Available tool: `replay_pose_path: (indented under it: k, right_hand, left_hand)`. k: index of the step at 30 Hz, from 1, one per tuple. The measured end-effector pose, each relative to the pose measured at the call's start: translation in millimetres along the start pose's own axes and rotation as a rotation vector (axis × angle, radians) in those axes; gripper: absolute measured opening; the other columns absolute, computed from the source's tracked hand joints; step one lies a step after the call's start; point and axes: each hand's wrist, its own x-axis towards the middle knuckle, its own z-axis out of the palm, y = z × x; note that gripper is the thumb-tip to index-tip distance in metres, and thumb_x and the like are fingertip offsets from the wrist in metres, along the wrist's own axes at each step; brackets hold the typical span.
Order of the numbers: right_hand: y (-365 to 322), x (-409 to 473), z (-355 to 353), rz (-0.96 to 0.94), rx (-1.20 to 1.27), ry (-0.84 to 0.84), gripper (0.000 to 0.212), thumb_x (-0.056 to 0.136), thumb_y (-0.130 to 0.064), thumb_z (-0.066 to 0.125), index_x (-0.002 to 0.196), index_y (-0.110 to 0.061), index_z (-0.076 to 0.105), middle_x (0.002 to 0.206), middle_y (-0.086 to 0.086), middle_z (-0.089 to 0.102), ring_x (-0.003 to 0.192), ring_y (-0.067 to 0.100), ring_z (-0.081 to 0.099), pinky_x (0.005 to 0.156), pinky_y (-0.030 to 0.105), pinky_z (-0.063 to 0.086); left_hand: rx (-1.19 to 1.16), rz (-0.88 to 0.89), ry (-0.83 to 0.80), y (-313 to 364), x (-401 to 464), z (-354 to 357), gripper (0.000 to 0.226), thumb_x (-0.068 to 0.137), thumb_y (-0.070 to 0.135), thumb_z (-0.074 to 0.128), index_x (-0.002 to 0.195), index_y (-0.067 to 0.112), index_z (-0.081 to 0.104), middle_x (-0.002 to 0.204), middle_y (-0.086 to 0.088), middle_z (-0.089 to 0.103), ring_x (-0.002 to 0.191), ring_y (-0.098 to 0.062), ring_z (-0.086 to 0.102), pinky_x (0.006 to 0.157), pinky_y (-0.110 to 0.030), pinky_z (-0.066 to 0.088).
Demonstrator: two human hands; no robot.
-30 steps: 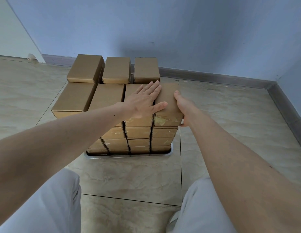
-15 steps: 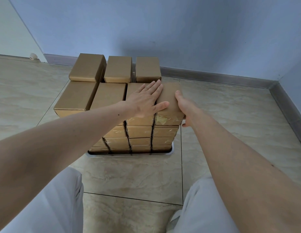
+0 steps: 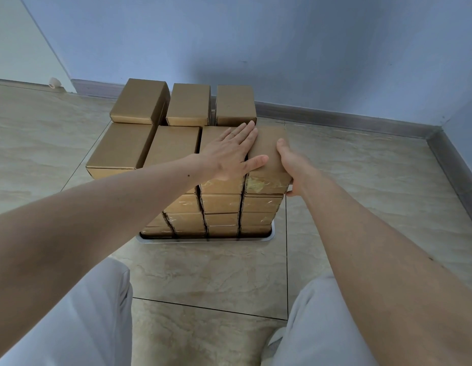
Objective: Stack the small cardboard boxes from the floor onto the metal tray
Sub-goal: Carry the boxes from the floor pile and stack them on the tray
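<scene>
A tiled floor meets a blue wall along a grey baseboard. On the floor sits a metal tray, packed with a tall stack of boxes several layers high. The top layer holds seven boxes in two rows. The front right box lies on the stack's near right column. The left hand rests flat, fingers straight, across the neighbouring box with its thumb on the front right box. The right hand grips that box's right side, thumb on top.
</scene>
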Motion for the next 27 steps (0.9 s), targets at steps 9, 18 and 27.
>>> replay_pose_path:
  k: [9, 18, 27]
  right_hand:
    - [2.1, 0.2, -1.2, 0.004, 0.011, -0.015, 0.063, 0.099, -0.062, 0.045, 0.142, -0.016, 0.047, 0.114, 0.007, 0.062, 0.076, 0.019, 0.059, 0.052, 0.032, 0.041]
    - [2.5, 2.9, -3.0, -0.01, 0.003, 0.025, 0.076, 0.092, -0.073, 0.045, 0.144, -0.018, 0.045, 0.134, 0.008, 0.061, 0.111, 0.029, 0.061, 0.082, 0.043, 0.049]
    - [-1.7, 6.0, -1.7, -0.152, -0.094, 0.137, 0.078, 0.097, -0.065, 0.046, 0.152, -0.01, 0.037, 0.154, 0.009, 0.043, 0.14, 0.031, 0.042, 0.109, 0.042, 0.037]
  left_hand:
    - [0.0, -0.004, 0.001, 1.2, -0.6, 0.1, 0.091, 0.093, 0.072, 0.01, 0.16, 0.013, -0.008, 0.168, -0.003, -0.014, 0.154, -0.014, -0.013, 0.126, -0.036, -0.006]
    - [0.003, 0.005, -0.004, 2.5, -10.8, -7.6, 0.088, 0.096, 0.07, 0.012, 0.159, 0.014, -0.009, 0.167, -0.003, -0.016, 0.154, -0.014, -0.014, 0.126, -0.036, -0.007]
    - [0.007, 0.027, -0.002, -16.3, -44.8, -27.0, 0.088, 0.094, 0.07, 0.009, 0.159, 0.014, -0.009, 0.166, -0.002, -0.017, 0.153, -0.014, -0.017, 0.125, -0.035, -0.008]
